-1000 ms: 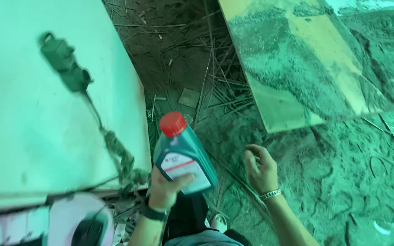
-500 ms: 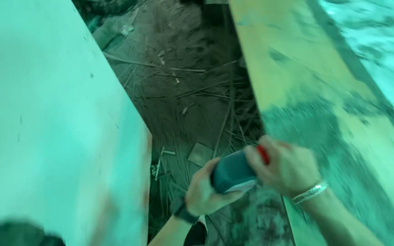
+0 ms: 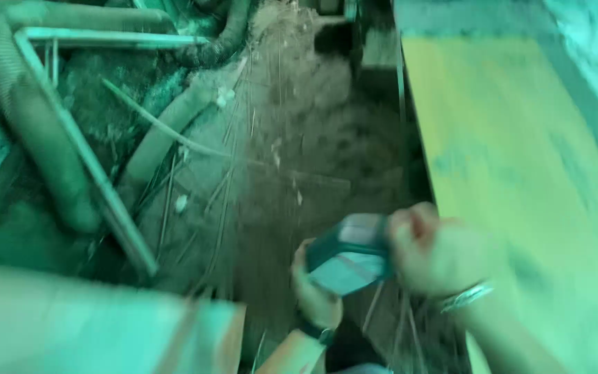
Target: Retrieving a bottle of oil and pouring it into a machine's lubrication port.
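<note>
- Bottle (image 3: 347,260): we see a dark plastic bottle with a pale label, lying roughly on its side in the air between both hands, low in the view and above the littered floor (image 3: 285,173).
- Left hand (image 3: 313,291): we find it curled under the bottle's base end, fingers closed on it; a dark watch sits at the wrist.
- Right hand (image 3: 437,253): we see it wrapped shut over the bottle's cap end, where a trace of red shows between the fingers; a metal bracelet (image 3: 466,296) circles the wrist.
- Board (image 3: 520,173): a long yellowish board runs just to the right of the hands.
- Hose (image 3: 29,125): a thick pale hose and a thin metal frame (image 3: 84,159) lie well apart, at the upper left.
- Motion blur hides finer detail.
</note>
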